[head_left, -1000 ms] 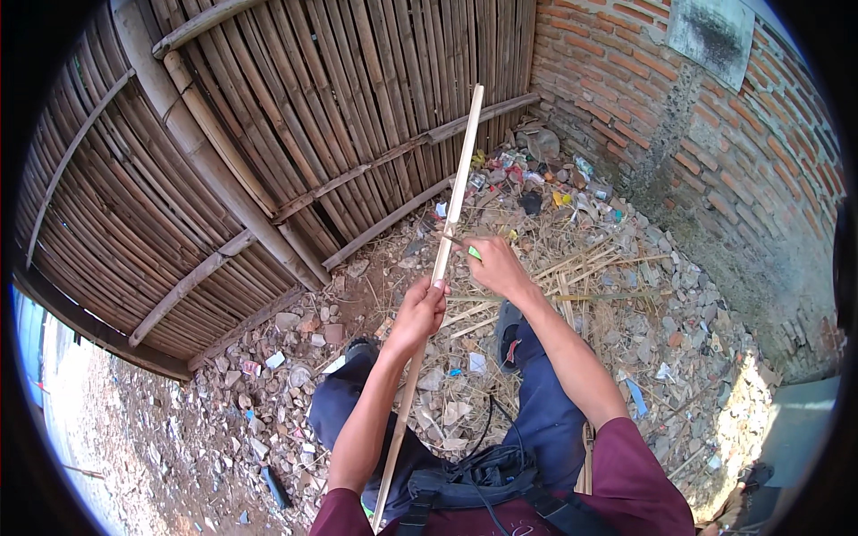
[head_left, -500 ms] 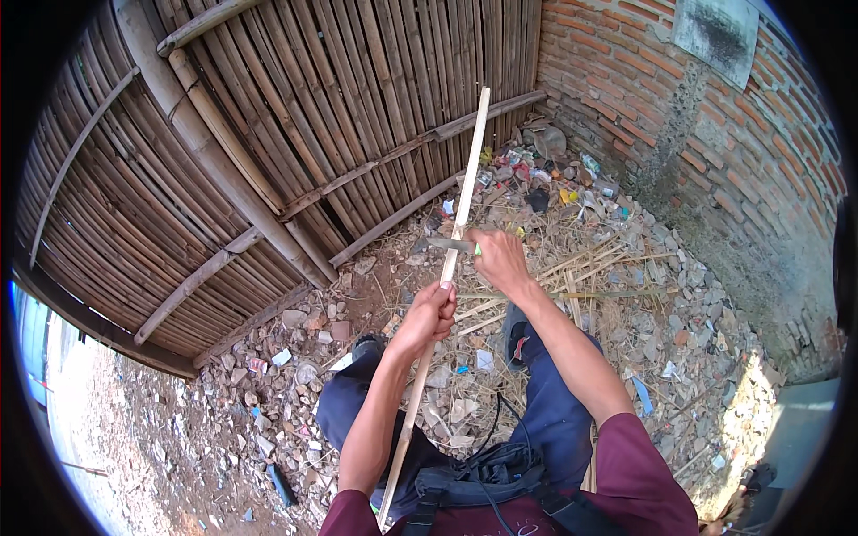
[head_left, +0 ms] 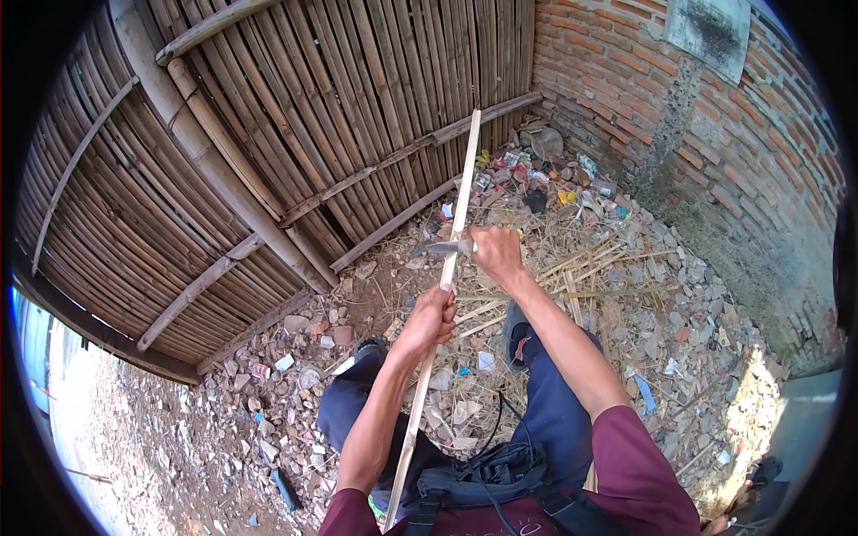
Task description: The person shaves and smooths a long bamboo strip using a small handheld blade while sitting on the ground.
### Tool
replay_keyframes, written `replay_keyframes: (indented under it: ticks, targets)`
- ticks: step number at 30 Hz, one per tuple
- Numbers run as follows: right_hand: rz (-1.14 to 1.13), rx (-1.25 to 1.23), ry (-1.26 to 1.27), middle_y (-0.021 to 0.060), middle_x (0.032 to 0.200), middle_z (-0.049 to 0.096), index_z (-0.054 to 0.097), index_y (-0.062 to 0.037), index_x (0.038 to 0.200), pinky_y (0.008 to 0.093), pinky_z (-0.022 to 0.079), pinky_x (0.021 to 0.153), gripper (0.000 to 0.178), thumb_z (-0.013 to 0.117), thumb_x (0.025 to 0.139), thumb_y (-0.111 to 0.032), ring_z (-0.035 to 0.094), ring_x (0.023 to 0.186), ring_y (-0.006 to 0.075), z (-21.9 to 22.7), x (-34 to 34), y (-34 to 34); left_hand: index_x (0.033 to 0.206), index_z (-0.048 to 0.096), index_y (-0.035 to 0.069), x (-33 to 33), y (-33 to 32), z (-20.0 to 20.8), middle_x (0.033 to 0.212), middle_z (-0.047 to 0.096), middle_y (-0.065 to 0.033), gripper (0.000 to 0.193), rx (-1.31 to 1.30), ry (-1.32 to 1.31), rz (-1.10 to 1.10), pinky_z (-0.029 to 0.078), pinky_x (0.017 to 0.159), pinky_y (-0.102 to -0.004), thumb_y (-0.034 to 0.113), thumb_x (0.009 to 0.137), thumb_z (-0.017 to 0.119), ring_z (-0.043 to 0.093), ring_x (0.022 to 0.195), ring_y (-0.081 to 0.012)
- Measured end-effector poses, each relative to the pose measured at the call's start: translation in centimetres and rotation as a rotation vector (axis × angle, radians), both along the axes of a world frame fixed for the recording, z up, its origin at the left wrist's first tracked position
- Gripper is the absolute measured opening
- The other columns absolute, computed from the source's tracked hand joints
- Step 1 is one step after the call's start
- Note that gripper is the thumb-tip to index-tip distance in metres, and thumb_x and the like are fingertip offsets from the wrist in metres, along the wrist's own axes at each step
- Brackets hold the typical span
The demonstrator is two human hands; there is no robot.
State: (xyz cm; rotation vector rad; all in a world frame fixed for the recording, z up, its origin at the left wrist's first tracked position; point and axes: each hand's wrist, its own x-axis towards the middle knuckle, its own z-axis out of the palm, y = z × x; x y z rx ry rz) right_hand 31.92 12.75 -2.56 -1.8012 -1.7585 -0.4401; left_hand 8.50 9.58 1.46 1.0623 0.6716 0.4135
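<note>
A long pale bamboo strip [head_left: 464,190] runs from beside my waist up and away from me, its far end tilted slightly right. My left hand [head_left: 433,317] is closed around it near its middle. Just beyond, my right hand [head_left: 497,253] grips a knife, fingers wrapped about a handle that is mostly hidden, with a bit of light green showing. The knife's grey blade [head_left: 440,248] points left and lies across the strip, touching it. My knees are spread on either side of the strip's lower part.
Several cut bamboo strips [head_left: 581,268] lie on the rubble-strewn ground to the right. A bamboo slat wall [head_left: 357,107] stands ahead and left, a brick wall [head_left: 626,80] to the right. Litter [head_left: 536,179] gathers in their corner. A black pouch with cords [head_left: 483,482] rests at my waist.
The bamboo strip has slid back toward me, so its far end sits lower. The knife blade stays across it, and both hands keep nearly the same places.
</note>
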Motion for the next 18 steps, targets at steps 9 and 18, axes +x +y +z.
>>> replay_keyframes:
  ticks: [9, 18]
  targets:
    - [-0.238, -0.046, 0.154, 0.0226, 0.07, 0.072, 0.075, -0.0043, 0.08, 0.0521, 0.055, 0.056, 0.013, 0.063, 0.086, -0.007, 0.073, 0.062, 0.0404, -1.6, -1.0, 2.2, 0.095, 0.042, 0.014, -0.6, 1.0, 0.2, 0.069, 0.037, 0.0051, 0.03, 0.033, 0.079, 0.079, 0.023, 0.041, -0.026, 0.034, 0.117, 0.037, 0.027, 0.047, -0.005]
    - [-0.518, 0.05, 0.436, 0.0266, 0.092, 0.075, 0.08, -0.0041, 0.095, 0.057, 0.057, 0.081, 0.026, 0.07, 0.094, -0.028, 0.072, 0.09, 0.0487, -1.1, 11.3, 0.1, 0.093, 0.043, 0.015, -2.4, 0.4, 0.4, 0.068, 0.036, 0.0072, 0.029, -0.002, 0.016, 0.0, 0.02, 0.041, -0.0254, 0.033, 0.116, 0.04, 0.025, 0.048, -0.0039]
